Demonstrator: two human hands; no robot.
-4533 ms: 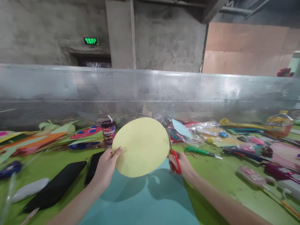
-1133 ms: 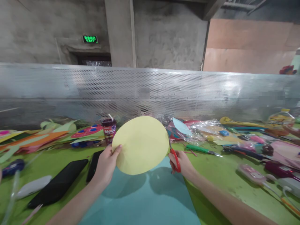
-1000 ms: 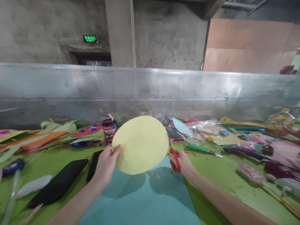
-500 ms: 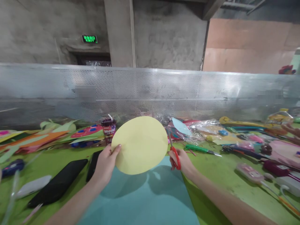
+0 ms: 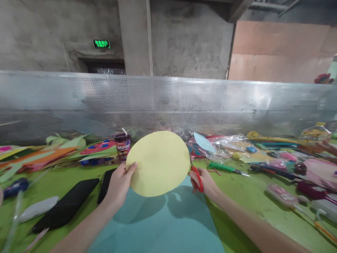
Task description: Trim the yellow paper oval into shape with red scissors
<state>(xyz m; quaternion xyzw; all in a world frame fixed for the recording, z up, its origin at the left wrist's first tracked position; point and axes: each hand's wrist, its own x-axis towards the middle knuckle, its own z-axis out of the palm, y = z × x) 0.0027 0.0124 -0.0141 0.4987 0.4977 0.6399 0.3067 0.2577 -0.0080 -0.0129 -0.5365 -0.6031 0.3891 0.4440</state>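
Observation:
A pale yellow oval of paper [image 5: 159, 163] is raised above a light blue sheet [image 5: 168, 221] on the green table. My left hand [image 5: 119, 182] pinches its left edge, thumb on the face towards me. My right hand [image 5: 204, 181] is closed round the red handles of a pair of scissors [image 5: 198, 179]. The scissor blades point up along the right edge of the yellow paper. Whether the blades are touching the paper, I cannot tell. Shadows of the hands and paper fall on the blue sheet.
Two dark phones [image 5: 65, 203] [image 5: 105, 184] and a white device [image 5: 39, 208] lie left. Behind stands a purple cup [image 5: 123, 147]. A green cutter [image 5: 228, 168] with bare blade lies right, near coloured papers and a bottle [image 5: 314, 135]. Another person's hand [image 5: 326, 147] shows far right.
The scissor blades now show less beside the paper's right edge, as the paper has shifted very slightly right. Both hands keep their holds.

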